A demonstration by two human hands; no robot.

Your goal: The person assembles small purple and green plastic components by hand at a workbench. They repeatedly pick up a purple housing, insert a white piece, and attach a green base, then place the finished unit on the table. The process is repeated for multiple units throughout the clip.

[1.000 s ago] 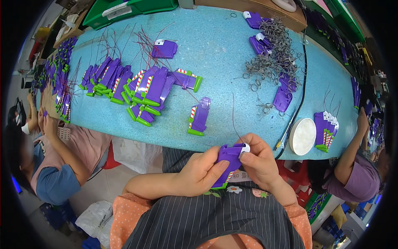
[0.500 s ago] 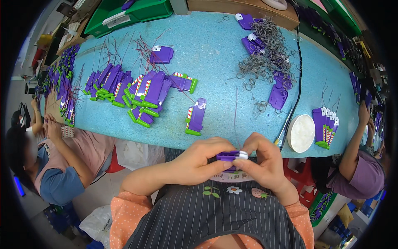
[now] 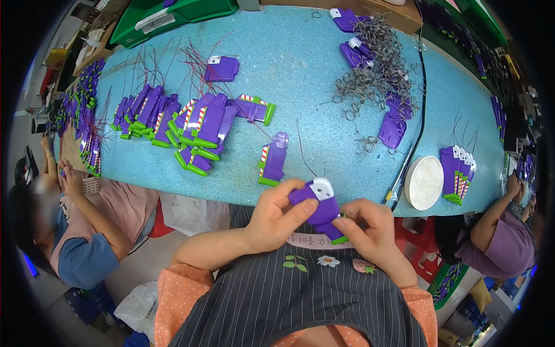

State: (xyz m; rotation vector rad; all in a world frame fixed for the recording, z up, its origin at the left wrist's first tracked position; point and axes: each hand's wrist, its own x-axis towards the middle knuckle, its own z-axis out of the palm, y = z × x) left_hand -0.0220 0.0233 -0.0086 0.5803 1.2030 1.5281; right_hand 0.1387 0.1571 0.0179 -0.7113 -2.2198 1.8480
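A purple panel [image 3: 328, 213] is held between the left hand [image 3: 276, 218] and the right hand [image 3: 368, 228]. It slants, its rounded white cap [image 3: 322, 188] up beyond the left thumb and its green end [image 3: 340, 240] down beside the right fingertips. The cap shows dark spots. A thin, slightly bowed wire [image 3: 301, 151] extends from the cap, away from both hands. The left thumb lies across the purple face; the right thumb and fingers pinch its lower side.

Lettering [image 3: 313, 240] crosses the pink band [image 3: 341, 245] on the apron [image 3: 272, 295]; the bin label [image 3: 155, 21] is unreadable.
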